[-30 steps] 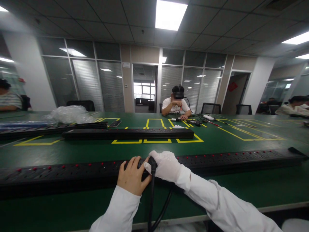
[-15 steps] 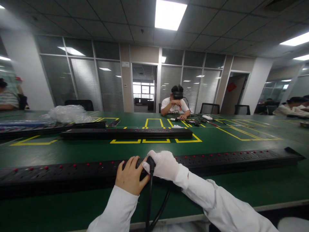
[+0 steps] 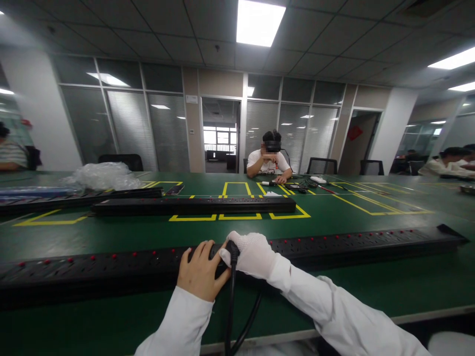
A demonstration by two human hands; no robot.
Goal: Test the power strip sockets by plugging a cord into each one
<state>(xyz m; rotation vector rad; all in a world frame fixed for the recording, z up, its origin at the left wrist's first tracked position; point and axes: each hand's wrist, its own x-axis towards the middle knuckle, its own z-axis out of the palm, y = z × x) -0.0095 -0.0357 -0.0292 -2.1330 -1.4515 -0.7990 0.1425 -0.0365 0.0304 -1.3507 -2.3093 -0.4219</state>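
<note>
One long black power strip (image 3: 118,267), with a row of red buttons or lamps, laid crosswise on a green worktop (image 3: 111,321); left end cut off by the picture, right end fully on the surface. Green margin between strip and near worktop edge; wider green band beyond, reaching to yellow tape outlines (image 3: 241,216) and a second black power strip (image 3: 193,206), roughly parallel. Farther left, crumpled clear plastic film (image 3: 106,175); across the worktop, a seated person (image 3: 267,160) wearing a headset. Left hand (image 3: 198,277), bare, white-sleeved: part open, fingers spread and bent over the top of the long black power strip, thumb at its near side. Right hand (image 3: 256,254), in a white textured glove: closed round a black plug (image 3: 233,251), thumb and fingers pinching it above the strip, beside the left fingertips. Black cable (image 3: 230,306), one item: falls from the plug past the near edge, with a second length slanting up under the right wrist. Concealed: the plug's front end, behind fingers; whether it sits in a socket cannot be told. Cable cropped at the lower border; left fingertips partly obscured.
</note>
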